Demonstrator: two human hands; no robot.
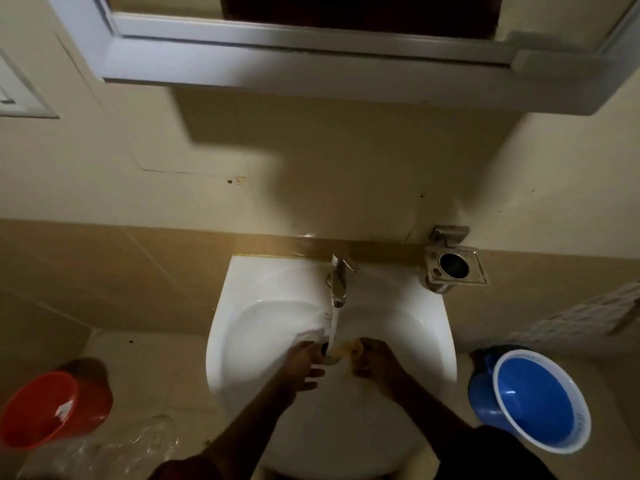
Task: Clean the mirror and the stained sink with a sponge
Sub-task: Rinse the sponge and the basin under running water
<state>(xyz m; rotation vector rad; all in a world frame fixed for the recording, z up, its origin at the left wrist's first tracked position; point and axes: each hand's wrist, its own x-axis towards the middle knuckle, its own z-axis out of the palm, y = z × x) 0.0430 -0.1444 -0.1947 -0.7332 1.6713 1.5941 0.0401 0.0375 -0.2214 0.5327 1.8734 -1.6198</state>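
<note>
A dim bathroom with beige walls and tan tiles frames a white sink, its tap running a steady stream down toward the drain. Right under that stream sits the sponge, a yellowish lump low in the bowl, gripped by the right hand with fingers curled round it. The left hand lies just beside, fingers loosely spread and holding nothing, by the drain. The bowl itself looks mostly white; any stain left is hard to make out in this light.

The step in hand looks like wetting or rinsing the sponge. To do it well, squeeze and release it several times in the flow so the water runs through it, then wring it until damp, not dripping, before it goes to glass.

Above, the lower frame of the mirror hangs over the sink. A metal holder is fixed to the wall at the right. On the floor stand a blue bucket on the right and a red bucket on the left.
</note>
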